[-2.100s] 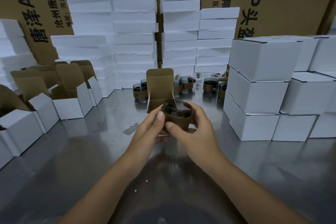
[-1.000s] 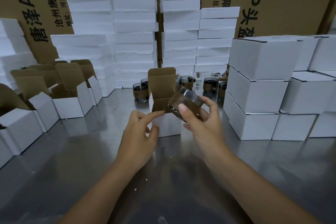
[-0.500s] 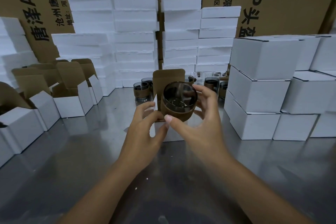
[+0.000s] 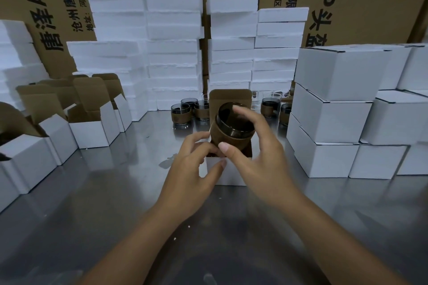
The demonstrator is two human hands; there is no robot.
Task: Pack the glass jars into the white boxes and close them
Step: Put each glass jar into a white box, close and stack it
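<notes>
A dark glass jar (image 4: 231,129) with a brown sleeve hangs tilted over the mouth of an open white box (image 4: 231,172) at the middle of the steel table. My right hand (image 4: 257,157) grips the jar, thumb on its sleeve and fingers over its rim. My left hand (image 4: 196,164) holds the box's left front corner, fingers at the top edge and thumb on the front wall. The box's brown lid flap (image 4: 229,99) stands upright behind the jar. The jar's bottom sits at the box opening, partly hidden by my fingers.
Several more sleeved jars (image 4: 181,117) stand at the back of the table. Closed white boxes (image 4: 331,120) are stacked on the right, open boxes (image 4: 92,129) line the left. Foam slabs (image 4: 171,41) and big cartons (image 4: 361,0) wall off the back.
My right hand has brought the jar from in front of me down onto the open box's mouth. My left hand has let go of the jar and taken hold of the box.
</notes>
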